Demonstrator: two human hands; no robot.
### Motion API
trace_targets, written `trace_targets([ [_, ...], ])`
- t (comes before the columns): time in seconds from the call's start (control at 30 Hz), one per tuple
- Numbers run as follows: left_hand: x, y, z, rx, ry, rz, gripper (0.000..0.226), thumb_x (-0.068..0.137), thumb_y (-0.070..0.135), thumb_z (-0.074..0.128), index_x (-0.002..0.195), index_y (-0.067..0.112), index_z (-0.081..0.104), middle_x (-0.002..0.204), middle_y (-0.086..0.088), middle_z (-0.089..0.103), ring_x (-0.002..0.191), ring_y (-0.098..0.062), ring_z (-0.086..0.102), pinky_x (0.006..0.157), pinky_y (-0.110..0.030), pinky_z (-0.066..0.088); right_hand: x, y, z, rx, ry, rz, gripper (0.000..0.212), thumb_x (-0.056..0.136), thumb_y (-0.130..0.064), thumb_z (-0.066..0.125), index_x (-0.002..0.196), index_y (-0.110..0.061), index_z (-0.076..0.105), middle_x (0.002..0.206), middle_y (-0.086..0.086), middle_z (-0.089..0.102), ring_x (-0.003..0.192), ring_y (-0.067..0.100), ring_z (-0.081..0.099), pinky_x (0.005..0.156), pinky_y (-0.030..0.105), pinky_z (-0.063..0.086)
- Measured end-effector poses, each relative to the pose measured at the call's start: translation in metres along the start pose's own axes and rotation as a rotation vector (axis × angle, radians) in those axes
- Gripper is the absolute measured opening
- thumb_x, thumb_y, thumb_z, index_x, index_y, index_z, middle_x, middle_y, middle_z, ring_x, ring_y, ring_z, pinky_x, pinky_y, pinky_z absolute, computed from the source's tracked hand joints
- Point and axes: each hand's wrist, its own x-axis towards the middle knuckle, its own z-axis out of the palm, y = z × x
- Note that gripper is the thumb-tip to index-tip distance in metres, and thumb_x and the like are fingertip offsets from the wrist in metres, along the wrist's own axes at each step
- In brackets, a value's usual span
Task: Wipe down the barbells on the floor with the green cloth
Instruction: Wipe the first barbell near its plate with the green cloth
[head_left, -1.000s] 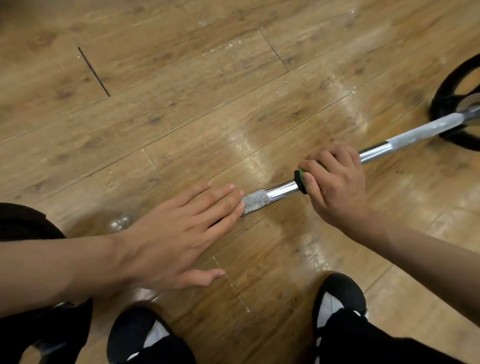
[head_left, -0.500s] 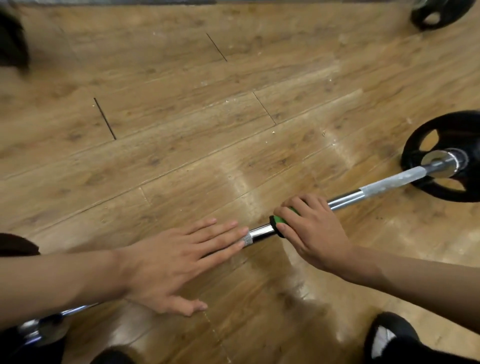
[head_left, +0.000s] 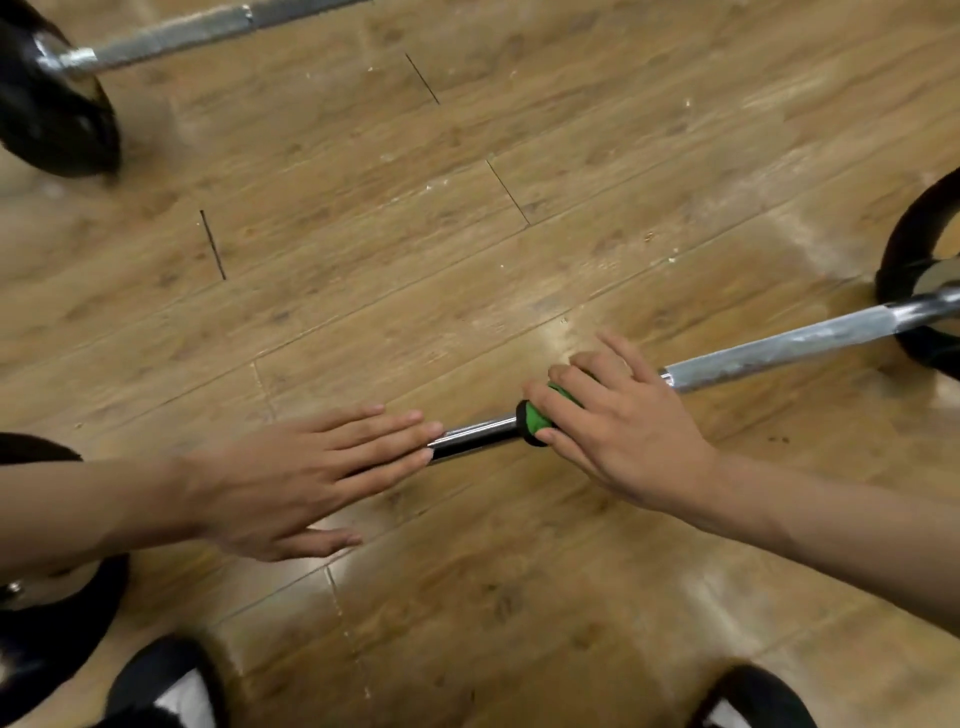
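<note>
A steel barbell (head_left: 769, 353) lies on the wooden floor, running from lower left to the right edge. My right hand (head_left: 618, 421) is wrapped over its shaft with the green cloth (head_left: 537, 418) bunched under the fingers; only a green edge shows. My left hand (head_left: 291, 478) lies flat on the bar to the left, fingers straight and together, pressing it down and hiding that stretch. A short shiny piece of shaft shows between the two hands. A second barbell (head_left: 171, 39) lies at the top left.
Black weight plates sit at the near barbell's right end (head_left: 904, 270) and lower left end (head_left: 47, 623), and on the second barbell at top left (head_left: 47, 109). My black-and-white shoes (head_left: 166, 686) (head_left: 748, 701) stand at the bottom edge.
My right hand slid the cloth left along the shaft, then back to the right. The view tilted up and back, bringing the second barbell and its plate into sight. My left hand stays flat.
</note>
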Motion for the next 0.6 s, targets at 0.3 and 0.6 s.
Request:
trace_targets([
  [0.3,0.026,0.017,-0.047,0.041,-0.168,-0.06,0.08,0.108,0.055,0.031,0.165,0.002,0.013,0.174,-0.016,0.006,0.161,-0.031,0.013,0.124,-0.048,0.017,-0.035,0.044,0.011,0.011,0.125,0.13,0.038,0.109,-0.042,0.042,0.119,-0.014,0.065,0.109,0.008,0.067,0.114,0.036,0.063,0.124,0.054,0.025],
  [0.6,0.081,0.002,-0.046,0.039,-0.131,0.007,0.074,0.111,0.048,0.028,0.165,0.002,0.01,0.175,-0.016,0.003,0.161,-0.03,0.009,0.124,-0.048,0.018,-0.038,0.051,0.012,0.029,0.112,0.15,0.038,0.111,-0.041,0.039,0.123,-0.015,0.065,0.108,0.006,0.065,0.11,0.034,0.063,0.125,0.053,0.024],
])
